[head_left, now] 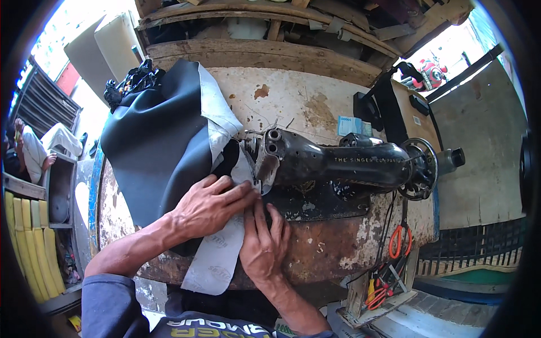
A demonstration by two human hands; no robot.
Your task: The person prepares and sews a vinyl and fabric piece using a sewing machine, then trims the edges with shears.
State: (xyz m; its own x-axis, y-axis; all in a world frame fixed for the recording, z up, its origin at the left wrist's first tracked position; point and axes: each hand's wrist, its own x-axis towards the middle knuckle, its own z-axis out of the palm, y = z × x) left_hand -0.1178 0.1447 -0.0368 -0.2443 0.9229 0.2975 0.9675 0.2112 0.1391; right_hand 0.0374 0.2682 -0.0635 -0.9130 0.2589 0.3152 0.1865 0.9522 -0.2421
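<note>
A black sewing machine stands on the worn table, its needle end toward the left. A large sheet of black leatherette drapes to the left of it, with a folded edge showing its pale backing. A strip with the printed whitish backing runs from under the needle area down over the table's front edge. My left hand grips the leatherette just left of the presser foot, fingertips bent together. Close by on the right, my right hand pinches the strip's edge below the needle. My fingers hide the stitching point.
Orange-handled scissors hang at the table's right edge above a wooden tool holder. Blue paper notes lie behind the machine, near a dark box. Yellow foam strips stand at left, below a seated person.
</note>
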